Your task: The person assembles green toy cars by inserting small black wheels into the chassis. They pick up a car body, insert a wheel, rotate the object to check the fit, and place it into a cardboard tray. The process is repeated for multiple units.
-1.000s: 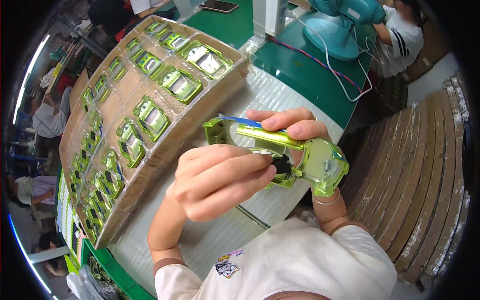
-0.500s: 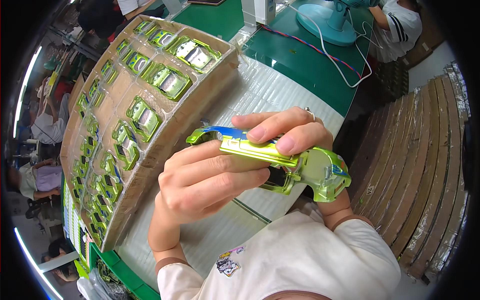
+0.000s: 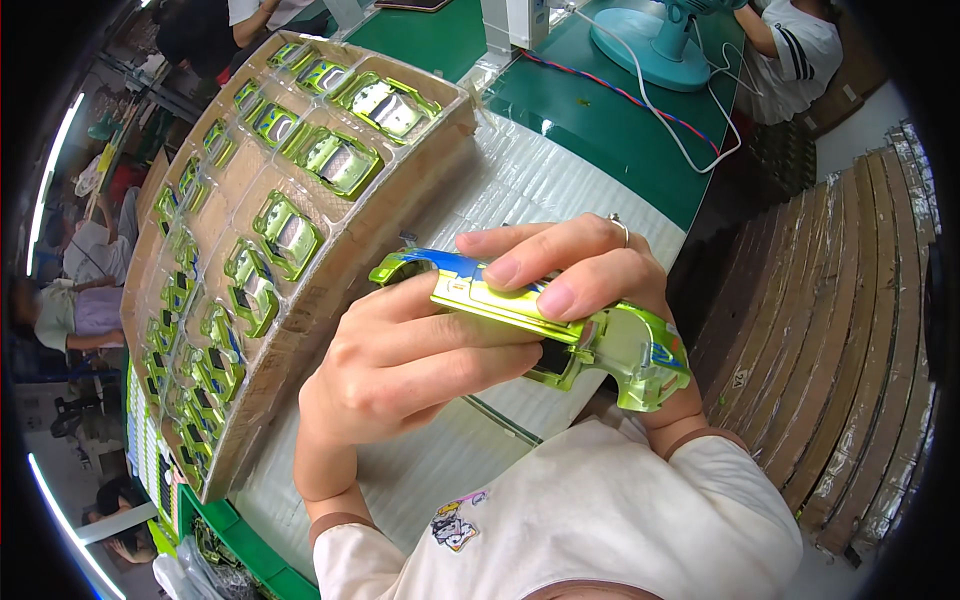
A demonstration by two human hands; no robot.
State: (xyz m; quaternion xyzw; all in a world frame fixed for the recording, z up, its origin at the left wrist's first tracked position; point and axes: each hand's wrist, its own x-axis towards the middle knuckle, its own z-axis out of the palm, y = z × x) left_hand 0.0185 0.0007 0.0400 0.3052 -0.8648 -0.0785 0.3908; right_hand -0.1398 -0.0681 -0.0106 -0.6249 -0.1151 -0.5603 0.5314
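I work in a factory assembly workshop.
Around me: a glossy green workbench (image 3: 610,145) at upper centre, a brown cardboard tray (image 3: 410,180) of lime-green plastic shells (image 3: 338,160) at upper left, stacked brown cardboard (image 3: 830,350) at right, long white tube lights (image 3: 51,180) and light-clad people (image 3: 98,312) along the left edge.

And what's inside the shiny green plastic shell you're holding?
The bare left hand is partly inside the shiny green plastic shell; a dark part shows beyond its fingertips. Hand and shell hide the rest.

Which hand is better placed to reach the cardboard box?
Probably the left hand: it sits nearer the cardboard box than the right hand does, though both hold the green shell.
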